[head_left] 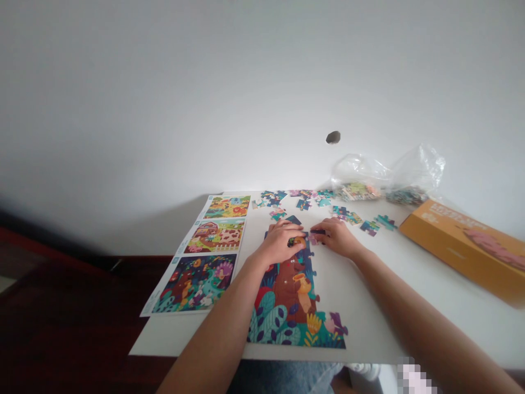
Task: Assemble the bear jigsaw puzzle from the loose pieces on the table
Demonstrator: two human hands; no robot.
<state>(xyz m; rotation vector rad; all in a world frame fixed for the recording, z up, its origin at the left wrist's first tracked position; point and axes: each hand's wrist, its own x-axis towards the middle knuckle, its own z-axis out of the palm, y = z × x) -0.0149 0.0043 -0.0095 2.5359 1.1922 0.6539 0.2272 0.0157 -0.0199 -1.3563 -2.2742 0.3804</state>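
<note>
Blue-green cardboard jigsaw (287, 295), part-assembled, lies lower centre of frame on white table (361, 323). Left hand (279, 243) rests curled on its upper edge, fingers bent; grasp cannot be told. Right hand (334, 236) lies just beside, fingertips (320, 231) low on small purple jigsaw piece (314, 238), pressure or pinch unclear. Both stay flat and close, steadying that edge. Loose jigsaw pieces (303, 203) scattered upper centre

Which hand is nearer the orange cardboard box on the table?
The right hand is nearer: it rests at the colourful jigsaw puzzle, left of the orange cardboard box. The left hand lies farther left, beside it.
</note>
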